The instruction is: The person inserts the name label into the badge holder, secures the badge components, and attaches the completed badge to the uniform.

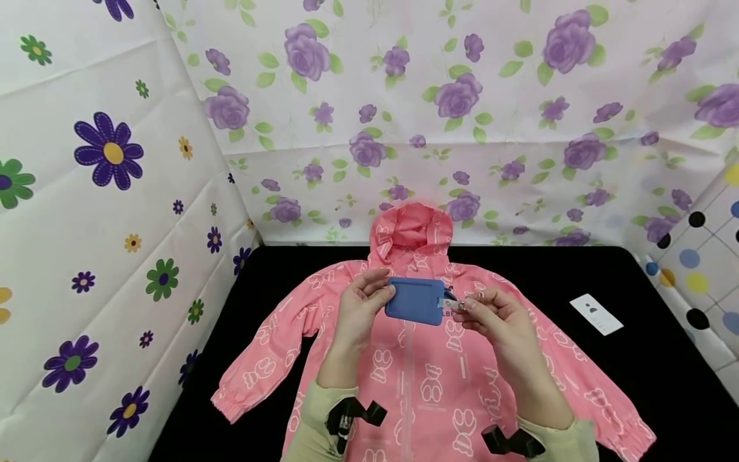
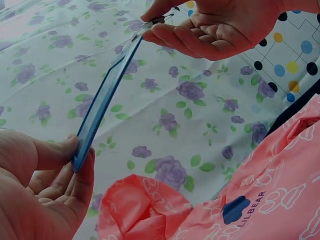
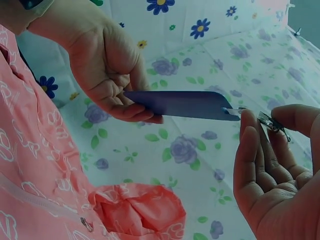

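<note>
A blue badge holder (image 1: 414,300) is held up between both hands, above a pink hooded jacket (image 1: 381,366) spread out on the black table. My left hand (image 1: 364,308) pinches one short end of the holder between thumb and fingers. At its other end, a clear strap (image 1: 447,303) with a metal clip (image 3: 271,122) is pinched by my right hand (image 1: 499,314). Seen from the left wrist, the holder (image 2: 107,107) tilts upward toward the right hand (image 2: 220,30). On the jacket's chest is a dark blue patch (image 2: 236,210) beside the word LILBEAR.
A white card (image 1: 596,314) with a small dark print lies on the black table (image 1: 641,378) to the right of the jacket. Flower-patterned sheets (image 1: 416,109) hang behind and at the left (image 1: 115,244); a dotted sheet (image 1: 698,276) stands at the right.
</note>
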Available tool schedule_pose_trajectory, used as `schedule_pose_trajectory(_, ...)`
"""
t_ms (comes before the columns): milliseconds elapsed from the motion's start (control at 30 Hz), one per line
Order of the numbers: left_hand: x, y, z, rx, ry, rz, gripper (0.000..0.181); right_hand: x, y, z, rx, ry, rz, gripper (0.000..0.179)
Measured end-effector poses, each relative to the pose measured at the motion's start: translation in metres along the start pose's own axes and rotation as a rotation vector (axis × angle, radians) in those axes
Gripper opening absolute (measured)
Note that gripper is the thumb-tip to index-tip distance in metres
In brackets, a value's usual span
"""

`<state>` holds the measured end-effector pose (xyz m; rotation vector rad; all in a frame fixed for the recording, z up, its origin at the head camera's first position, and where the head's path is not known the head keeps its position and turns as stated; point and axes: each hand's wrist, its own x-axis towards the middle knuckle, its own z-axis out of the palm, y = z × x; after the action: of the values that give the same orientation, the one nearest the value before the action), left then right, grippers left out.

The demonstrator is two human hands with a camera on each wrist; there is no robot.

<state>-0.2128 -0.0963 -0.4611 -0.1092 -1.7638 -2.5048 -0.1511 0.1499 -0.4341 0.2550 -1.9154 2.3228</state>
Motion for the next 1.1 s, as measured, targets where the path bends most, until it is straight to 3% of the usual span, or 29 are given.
schedule_pose_trajectory(300, 0.002, -0.003, -0.003, 0.029, -0.071, -0.018, 0.041, 0.002, 0.000, -0.004, 0.004, 0.027, -0.009, 0.007)
schedule_pose_trajectory(533, 0.003, -0.013, 0.000, 0.088, -0.133, -0.061, 0.045, 0.001, -0.001, -0.003, -0.011, -0.018, -0.005, 0.004)
schedule_pose_trajectory(700, -0.002, -0.012, 0.009, 0.125, -0.111, -0.043, 0.042, 0.000, 0.001, -0.003, -0.049, -0.025, -0.003, 0.004)
schedule_pose_trajectory(833, -0.010, -0.006, 0.018, 0.247, -0.083, 0.089, 0.031, 0.002, 0.003, -0.003, -0.142, -0.004, 0.007, 0.017)
schedule_pose_trajectory(1100, -0.026, 0.006, 0.034, 0.546, -0.165, 0.475, 0.018, 0.004, 0.007, 0.000, -0.226, 0.037, 0.025, 0.019)
